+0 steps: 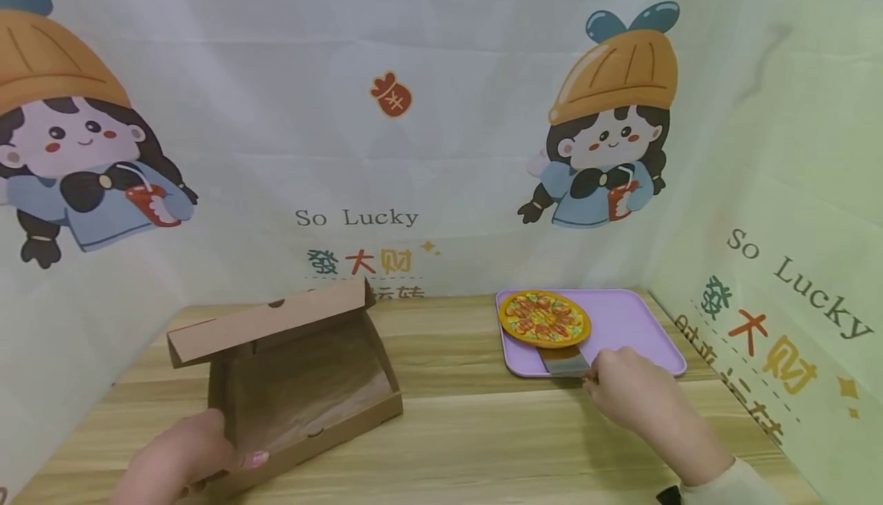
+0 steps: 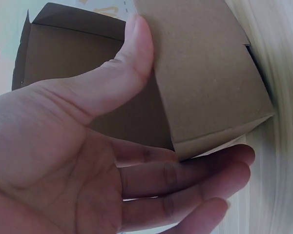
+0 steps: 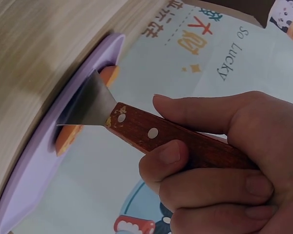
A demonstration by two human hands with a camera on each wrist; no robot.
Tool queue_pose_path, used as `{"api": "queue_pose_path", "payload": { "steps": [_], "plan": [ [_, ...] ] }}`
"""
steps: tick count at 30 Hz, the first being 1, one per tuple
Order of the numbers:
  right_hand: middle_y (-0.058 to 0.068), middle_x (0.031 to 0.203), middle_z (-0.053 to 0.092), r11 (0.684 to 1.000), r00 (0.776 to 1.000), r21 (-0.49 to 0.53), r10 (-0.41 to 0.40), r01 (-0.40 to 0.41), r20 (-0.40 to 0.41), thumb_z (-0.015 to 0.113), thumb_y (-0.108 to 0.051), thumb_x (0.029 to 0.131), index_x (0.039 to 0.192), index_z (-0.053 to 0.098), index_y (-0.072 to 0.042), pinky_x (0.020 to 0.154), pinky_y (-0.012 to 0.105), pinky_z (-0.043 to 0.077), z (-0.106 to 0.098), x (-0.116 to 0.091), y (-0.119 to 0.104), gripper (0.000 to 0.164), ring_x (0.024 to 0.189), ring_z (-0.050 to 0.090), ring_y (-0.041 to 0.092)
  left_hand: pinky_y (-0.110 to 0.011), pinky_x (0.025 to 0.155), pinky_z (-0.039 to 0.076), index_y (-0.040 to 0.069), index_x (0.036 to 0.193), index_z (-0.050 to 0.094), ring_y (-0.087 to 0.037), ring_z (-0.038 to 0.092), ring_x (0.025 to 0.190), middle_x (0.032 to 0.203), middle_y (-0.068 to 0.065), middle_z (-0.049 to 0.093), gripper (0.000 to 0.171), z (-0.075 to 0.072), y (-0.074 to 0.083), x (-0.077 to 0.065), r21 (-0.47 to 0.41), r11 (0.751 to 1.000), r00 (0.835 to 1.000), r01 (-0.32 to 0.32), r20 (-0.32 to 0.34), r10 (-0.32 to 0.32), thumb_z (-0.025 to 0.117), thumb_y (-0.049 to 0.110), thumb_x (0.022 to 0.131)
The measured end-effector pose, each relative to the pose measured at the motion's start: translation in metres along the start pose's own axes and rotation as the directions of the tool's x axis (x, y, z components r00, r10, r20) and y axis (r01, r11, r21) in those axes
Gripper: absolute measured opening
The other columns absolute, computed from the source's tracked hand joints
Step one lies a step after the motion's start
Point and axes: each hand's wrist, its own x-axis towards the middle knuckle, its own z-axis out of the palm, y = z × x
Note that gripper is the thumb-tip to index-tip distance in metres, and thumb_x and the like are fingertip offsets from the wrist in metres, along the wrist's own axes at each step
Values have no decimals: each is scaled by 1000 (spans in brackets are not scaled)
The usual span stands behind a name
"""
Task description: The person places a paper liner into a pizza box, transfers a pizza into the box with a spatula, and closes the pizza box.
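A toy pizza (image 1: 545, 319) lies on the left part of a lilac tray (image 1: 628, 325). My right hand (image 1: 631, 388) grips the riveted brown wooden handle of a metal spatula (image 3: 136, 126). The spatula's blade (image 1: 567, 365) reaches over the tray's front rim to the near edge of the pizza; whether its tip lies under the pizza is hidden. At the left stands a cardboard pizza box (image 1: 352, 434), its lid partly raised. My left hand (image 1: 179, 451) holds the box's near left corner, thumb over the wall and fingers along the outside. The visible box interior holds nothing.
Both the box and the tray stand on a wood-grain table (image 1: 469, 444). A printed cloth (image 1: 455, 152) hangs behind the table and along its sides, close to the tray's right edge. Bare tabletop separates the box from the tray.
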Motion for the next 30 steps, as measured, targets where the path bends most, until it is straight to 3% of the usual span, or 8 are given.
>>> {"api": "queue_pose_path", "payload": {
  "steps": [3, 6, 10, 14, 20, 24, 30],
  "plan": [
    [2, 72, 68, 1000, 1000, 1, -1, 1, 5, 70, -17, 98, 91, 79, -8, 53, 33, 45, 4, 4, 2, 15, 59, 54, 17, -44, 70, 60, -18, 102, 58, -23, 63, 75, 88, -15, 67, 91, -2, 1, 1, 20, 1000, 1000, -3, 13, 3, 79, 68, 85],
    [2, 72, 67, 1000, 1000, 4, -5, 5, 4, 71, -17, 98, 86, 78, -9, 54, 32, 45, 7, 8, 4, 15, 60, 54, 17, -47, 72, 61, -22, 108, 58, -24, 64, 78, 92, -15, 68, 96, -3, 1, 1, 21, 1000, 1000, 0, 23, -1, 79, 68, 85],
    [2, 70, 64, 1000, 1000, 1, -14, 14, -10, 72, -13, 96, 77, 71, -10, 55, 32, 44, 13, 13, 6, 19, 60, 52, 16, -46, 72, 60, -21, 107, 59, -24, 63, 77, 89, -13, 66, 94, -4, 1, 2, 30, 1000, 1000, -2, 24, 1, 79, 68, 85],
    [2, 65, 59, 999, 999, -3, -37, 37, -27, 73, -8, 92, 68, 63, -12, 53, 30, 42, 18, 17, 7, 26, 58, 51, 16, -50, 78, 60, -25, 115, 55, -25, 63, 82, 96, -15, 67, 103, -3, -1, 3, 30, 1000, 999, 9, 43, -11, 78, 71, 83],
    [3, 67, 61, 998, 997, -30, -53, 52, -49, 73, -7, 91, 74, 69, -11, 53, 31, 46, 24, 24, 11, 18, 59, 54, 17, -38, 72, 50, -19, 113, 54, -18, 47, 67, 85, -11, 54, 100, 1, -4, 4, -3, 999, 998, 39, 56, -39, 80, 72, 81],
    [6, 69, 63, 998, 996, -52, -46, 42, -72, 74, -9, 92, 75, 68, -10, 54, 36, 50, 26, 30, 12, 17, 61, 56, 19, -43, 76, 56, -22, 114, 54, -22, 54, 75, 90, -13, 58, 103, 1, -4, 5, 8, 1000, 998, 19, 52, -19, 78, 73, 81],
    [9, 74, 65, 997, 998, -64, -40, 36, -55, 74, -7, 88, 80, 70, -7, 56, 39, 53, 28, 36, 10, 8, 64, 57, 20, -45, 74, 58, -18, 106, 58, -23, 57, 77, 87, -10, 60, 92, 1, -2, 4, 20, 1000, 1000, -9, 28, 8, 79, 68, 84]
  ]
}}
